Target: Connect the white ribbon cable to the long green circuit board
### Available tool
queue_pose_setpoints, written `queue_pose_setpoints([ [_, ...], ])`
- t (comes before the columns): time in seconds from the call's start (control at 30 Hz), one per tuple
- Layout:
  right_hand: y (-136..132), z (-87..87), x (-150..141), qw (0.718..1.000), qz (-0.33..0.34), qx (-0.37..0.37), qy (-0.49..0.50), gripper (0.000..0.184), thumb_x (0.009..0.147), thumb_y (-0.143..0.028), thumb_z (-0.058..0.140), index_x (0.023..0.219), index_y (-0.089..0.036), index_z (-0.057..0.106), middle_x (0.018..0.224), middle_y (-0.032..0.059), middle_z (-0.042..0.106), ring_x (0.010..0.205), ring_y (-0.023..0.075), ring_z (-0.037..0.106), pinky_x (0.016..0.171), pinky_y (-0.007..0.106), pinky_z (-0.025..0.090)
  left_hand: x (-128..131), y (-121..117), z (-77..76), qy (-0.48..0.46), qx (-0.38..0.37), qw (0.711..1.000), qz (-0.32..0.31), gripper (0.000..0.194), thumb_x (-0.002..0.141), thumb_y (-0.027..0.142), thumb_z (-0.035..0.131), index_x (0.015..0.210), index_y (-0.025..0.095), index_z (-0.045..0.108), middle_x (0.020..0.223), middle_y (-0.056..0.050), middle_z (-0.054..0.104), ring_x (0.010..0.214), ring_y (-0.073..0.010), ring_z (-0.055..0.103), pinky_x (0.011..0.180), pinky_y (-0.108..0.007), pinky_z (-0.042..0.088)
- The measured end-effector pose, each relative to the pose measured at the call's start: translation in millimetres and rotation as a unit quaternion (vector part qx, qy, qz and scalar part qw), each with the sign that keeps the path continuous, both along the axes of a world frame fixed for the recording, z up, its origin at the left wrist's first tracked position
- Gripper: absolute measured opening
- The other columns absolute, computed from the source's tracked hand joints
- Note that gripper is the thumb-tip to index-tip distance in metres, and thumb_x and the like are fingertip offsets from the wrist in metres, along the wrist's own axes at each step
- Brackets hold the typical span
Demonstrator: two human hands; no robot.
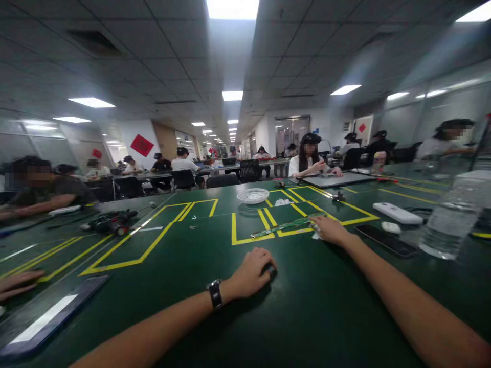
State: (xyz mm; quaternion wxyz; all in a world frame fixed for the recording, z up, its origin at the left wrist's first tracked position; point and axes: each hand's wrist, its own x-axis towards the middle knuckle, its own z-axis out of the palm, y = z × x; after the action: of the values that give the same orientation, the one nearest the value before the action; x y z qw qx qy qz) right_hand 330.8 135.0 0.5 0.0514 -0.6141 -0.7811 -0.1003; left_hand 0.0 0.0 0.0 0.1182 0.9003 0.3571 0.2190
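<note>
My right hand (pixel 326 228) grips the right end of a long, narrow green circuit board strip (pixel 286 226). The strip lies slanted across the yellow tape lines, its far left end reaching past the inner tape corner. Just under those fingers a small white scrap (pixel 315 235) pokes out. Nearer to me, my left hand (pixel 251 273) rests on the green tabletop (pixel 299 312), fingers loosely curled and thumb apart, with nothing visible in it. Beyond the strip stands a white woven basket (pixel 253 196), with crumpled white pieces (pixel 283 202) beside it.
On the right are a dark phone (pixel 385 240), a white power bank (pixel 397 213), a small white case (pixel 391 227) and a clear water bottle (pixel 447 225). Black gear (pixel 111 221) and a flat dark tray (pixel 53 317) lie left. A co-worker (pixel 309 158) sits opposite.
</note>
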Motion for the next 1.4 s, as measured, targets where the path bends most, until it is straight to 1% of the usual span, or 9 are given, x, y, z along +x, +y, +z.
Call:
queue_pose_setpoints([
  [0.1,1.0,2.6,4.7,0.998,-0.014,0.06,-0.013,0.05,0.085,-0.014,0.041,0.134,-0.024,0.046,0.133,0.0123,0.05,0.116,0.0314,0.048,0.089,0.048,0.04,2.8,-3.0,0.3,0.001,-0.001,1.0,0.004,0.02,0.082,0.015,0.051,0.1,0.023,0.056,0.108,-0.003,0.054,0.102,-0.0196,0.044,0.09,-0.033,0.034],
  [0.2,-1.6,0.9,-11.7,0.995,0.033,0.09,-0.001,0.05,0.086,-0.014,0.038,0.136,-0.021,0.045,0.136,0.0126,0.048,0.12,0.0294,0.045,0.093,0.044,0.038,3.9,-4.4,1.1,-0.002,-0.007,1.0,0.002,0.019,0.083,0.016,0.05,0.1,0.023,0.055,0.108,-0.003,0.054,0.101,-0.0198,0.044,0.09,-0.034,0.034],
  [0.33,-7.9,-8.5,-48.4,0.991,0.122,0.034,0.03,0.052,0.093,-0.034,0.031,0.143,-0.022,0.033,0.142,0.0127,0.042,0.125,0.0297,0.042,0.098,0.048,0.034,2.5,-4.4,1.1,-0.022,-0.016,1.0,-0.007,0.02,0.082,0.014,0.05,0.1,0.023,0.056,0.108,-0.003,0.054,0.101,-0.0197,0.044,0.091,-0.034,0.034],
  [0.47,-9.1,-12.3,-58.7,0.986,0.164,-0.019,0.038,0.05,0.094,-0.039,0.025,0.14,-0.023,0.039,0.14,0.0122,0.045,0.125,0.0279,0.043,0.1,0.051,0.029,0.7,-4.3,0.5,-0.058,-0.017,0.998,-0.022,0.021,0.081,0.01,0.049,0.097,0.021,0.056,0.107,-0.004,0.055,0.103,-0.0198,0.045,0.092,-0.034,0.035],
  [0.73,-26.5,6.8,-69.3,0.975,0.216,0.009,0.051,0.038,0.094,-0.031,0.031,0.11,-0.02,0.063,0.112,0.0111,0.062,0.105,0.0221,0.054,0.093,0.04,0.032,-1.6,-5.4,3.0,-0.168,-0.02,0.985,-0.031,0.023,0.081,0.007,0.044,0.094,0.02,0.057,0.105,-0.006,0.056,0.102,-0.0195,0.047,0.094,-0.034,0.037],
  [0.93,-44.7,15.1,-97.1,0.972,0.232,0.015,0.025,0.03,0.093,-0.032,0.037,0.091,-0.018,0.063,0.095,0.0089,0.065,0.095,0.021,0.057,0.089,0.036,0.032,-3.1,-2.5,1.5,-0.198,-0.034,0.979,-0.024,0.022,0.08,0.007,0.045,0.094,0.02,0.058,0.107,-0.006,0.055,0.105,-0.0193,0.047,0.096,-0.034,0.036],
  [1.1,-53.3,15.1,-111.9,0.991,0.133,0.013,0.022,0.032,0.092,-0.039,0.037,0.096,-0.017,0.06,0.097,0.0116,0.064,0.094,0.0244,0.058,0.082,0.035,0.036,-4.1,2.0,-1.4,-0.189,-0.054,0.98,-0.004,0.02,0.082,0.011,0.047,0.097,0.019,0.058,0.103,-0.005,0.056,0.098,-0.0187,0.049,0.09,-0.031,0.038],
  [1.27,-59.2,7.3,-119.8,0.999,0.009,0.002,0.039,0.062,0.083,-0.06,0.042,0.124,-0.014,0.048,0.117,0.0188,0.054,0.107,0.0337,0.051,0.083,0.042,0.04,-3.5,2.7,-2.2,-0.178,-0.077,0.981,0.017,0.019,0.084,0.015,0.048,0.099,0.019,0.058,0.101,-0.005,0.057,0.094,-0.0182,0.049,0.086,-0.03,0.039],
  [1.4,-61.9,7.6,-122.0,0.999,0.0,-0.02,0.036,0.05,0.084,-0.044,0.048,0.123,-0.013,0.049,0.115,0.0186,0.054,0.107,0.0327,0.052,0.082,0.04,0.042,-3.8,2.3,-1.7,-0.183,-0.102,0.977,0.036,0.019,0.084,0.017,0.048,0.101,0.019,0.057,0.101,-0.005,0.056,0.094,-0.0179,0.05,0.084,-0.029,0.039],
])
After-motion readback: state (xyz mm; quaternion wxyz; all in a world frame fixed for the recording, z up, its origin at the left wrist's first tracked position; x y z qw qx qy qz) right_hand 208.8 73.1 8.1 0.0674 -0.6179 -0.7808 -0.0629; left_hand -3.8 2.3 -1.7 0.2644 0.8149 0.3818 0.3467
